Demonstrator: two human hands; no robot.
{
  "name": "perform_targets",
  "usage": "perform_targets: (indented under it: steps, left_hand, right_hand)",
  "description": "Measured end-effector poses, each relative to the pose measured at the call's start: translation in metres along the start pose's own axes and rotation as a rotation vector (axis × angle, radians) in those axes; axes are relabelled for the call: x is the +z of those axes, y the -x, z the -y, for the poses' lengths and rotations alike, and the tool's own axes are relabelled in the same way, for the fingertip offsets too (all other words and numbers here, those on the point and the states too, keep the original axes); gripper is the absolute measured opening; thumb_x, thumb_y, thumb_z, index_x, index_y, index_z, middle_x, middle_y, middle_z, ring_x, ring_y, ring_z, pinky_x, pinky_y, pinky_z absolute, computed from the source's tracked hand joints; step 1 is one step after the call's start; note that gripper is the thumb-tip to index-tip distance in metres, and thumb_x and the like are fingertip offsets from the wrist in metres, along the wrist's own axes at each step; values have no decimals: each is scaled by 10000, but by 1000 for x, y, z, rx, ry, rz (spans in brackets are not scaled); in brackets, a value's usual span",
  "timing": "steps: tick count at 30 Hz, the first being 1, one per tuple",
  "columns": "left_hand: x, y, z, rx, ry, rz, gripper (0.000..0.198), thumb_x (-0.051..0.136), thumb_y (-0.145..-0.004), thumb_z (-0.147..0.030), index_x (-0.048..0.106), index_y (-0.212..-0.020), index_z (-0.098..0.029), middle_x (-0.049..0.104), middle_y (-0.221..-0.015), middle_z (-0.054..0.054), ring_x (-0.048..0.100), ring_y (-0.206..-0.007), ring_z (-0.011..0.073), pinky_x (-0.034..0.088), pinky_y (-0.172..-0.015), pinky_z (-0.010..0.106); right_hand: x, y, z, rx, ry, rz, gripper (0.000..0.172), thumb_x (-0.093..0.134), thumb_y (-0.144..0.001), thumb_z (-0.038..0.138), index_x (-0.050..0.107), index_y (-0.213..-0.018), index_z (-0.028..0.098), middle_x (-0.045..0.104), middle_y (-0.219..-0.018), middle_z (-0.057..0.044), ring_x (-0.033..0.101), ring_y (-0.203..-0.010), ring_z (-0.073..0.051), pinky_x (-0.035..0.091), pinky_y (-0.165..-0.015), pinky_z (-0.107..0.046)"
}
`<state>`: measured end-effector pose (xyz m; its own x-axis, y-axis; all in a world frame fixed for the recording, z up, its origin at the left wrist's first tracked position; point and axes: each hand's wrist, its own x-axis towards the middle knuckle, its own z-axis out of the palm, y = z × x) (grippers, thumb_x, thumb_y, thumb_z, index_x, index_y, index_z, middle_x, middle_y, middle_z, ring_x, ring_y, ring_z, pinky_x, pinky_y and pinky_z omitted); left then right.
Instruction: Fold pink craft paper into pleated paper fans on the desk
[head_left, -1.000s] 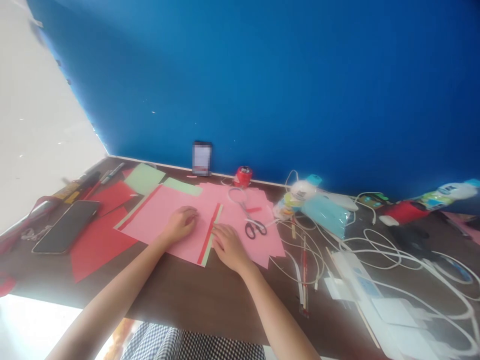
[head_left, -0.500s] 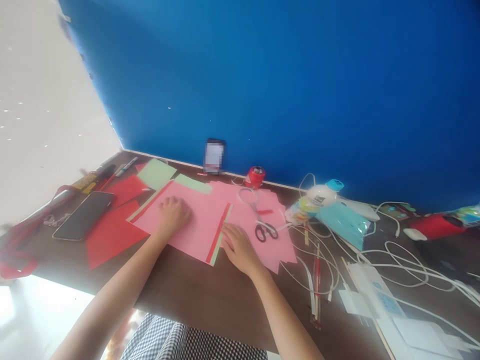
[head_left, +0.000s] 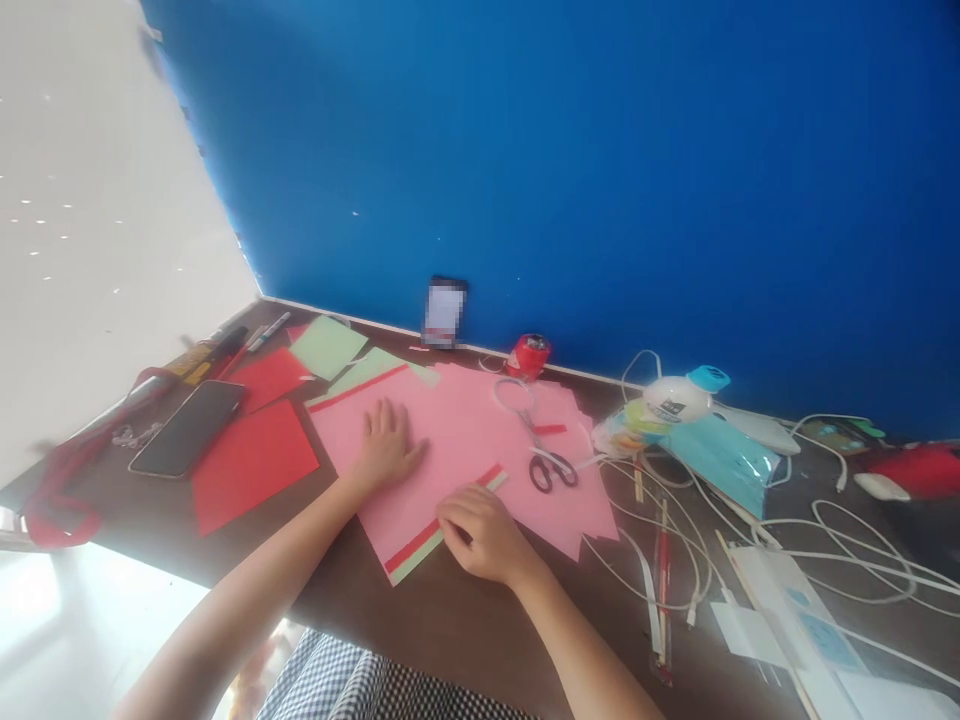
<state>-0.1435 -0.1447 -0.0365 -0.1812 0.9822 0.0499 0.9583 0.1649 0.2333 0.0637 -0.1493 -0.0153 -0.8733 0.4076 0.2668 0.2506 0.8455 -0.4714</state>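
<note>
A large pink paper sheet (head_left: 450, 440) lies on the dark brown table (head_left: 465, 620). My left hand (head_left: 386, 447) rests flat on it with fingers spread, holding it down. My right hand (head_left: 480, 530) lies at the sheet's near edge with fingers curled, pressing on the red and pale green strips (head_left: 420, 545) that run along that edge. Black-handled scissors (head_left: 544, 455) lie on the pink paper just right of my hands.
Red sheets (head_left: 251, 460) and a dark phone (head_left: 187, 428) lie at the left, green paper (head_left: 328, 346) behind them. A red tape roll (head_left: 529, 355) and a propped phone (head_left: 444, 312) stand by the blue wall. White cables (head_left: 795, 540), a teal pack (head_left: 720, 455) and sticks crowd the right.
The pink sheet with its strips has turned, so the strip edge now slants toward me. My left hand went from curled to flat. My right hand drew nearer along the strip.
</note>
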Motion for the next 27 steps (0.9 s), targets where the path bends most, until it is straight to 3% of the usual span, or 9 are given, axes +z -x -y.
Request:
perform_targets:
  steps: [3,8,12,16,21,24,27]
  left_hand:
    - [1,1,-1,166,47,-1,665,274,-878,-540,262,-1388,-114,180,-1456,217,70,-1354,353,103,-1053,548]
    - [-2,6,-13,317,83,-59,512,322,-890,-486,371,-1342,-251,229,-1457,132,124,-1349,334,112,-1050,565]
    - [-6,10,-26,262,71,-116,442,316,-908,-401,420,-1307,-244,216,-1463,134,102,-1353,327,132,-1042,568]
    - [-8,14,-21,170,30,-129,415,340,-895,-335,473,-1255,-178,293,-1416,184,172,-1333,349,222,-1009,550]
    - [-11,15,14,119,-20,-151,426,422,-849,-334,474,-1253,-210,341,-1392,164,239,-1311,337,256,-1001,534]
    - [-29,4,51,3,-42,-166,408,458,-807,-293,534,-1200,-214,422,-1331,145,285,-1287,332,308,-991,492]
    - [-55,-16,95,-189,-5,-149,350,404,-803,-252,606,-1087,-230,521,-1215,103,423,-1185,288,423,-899,403]
  right_hand:
    - [6,-1,8,-39,-10,21,278,364,-861,167,626,-778,204,621,-684,-36,561,-704,-164,433,-717,-321]
    - [23,-2,30,-167,-5,42,229,429,-841,159,633,-925,223,667,-892,-41,589,-861,-167,446,-815,-322]
    - [29,-2,39,-91,71,23,314,467,-843,204,556,-1144,229,630,-1102,-46,543,-1052,-186,386,-968,-380]
    - [30,-3,39,50,133,-38,409,472,-847,243,469,-1255,215,540,-1256,-62,429,-1213,-215,292,-1052,-458]
    - [42,-1,39,108,163,-56,435,438,-839,193,454,-1274,186,492,-1311,-73,398,-1243,-237,284,-1053,-489]
    - [47,1,40,100,182,-55,461,418,-840,171,425,-1301,177,449,-1350,-69,367,-1267,-239,286,-1054,-489]
    - [47,1,40,81,192,-69,466,407,-845,161,415,-1311,178,433,-1360,-75,359,-1274,-243,293,-1050,-494]
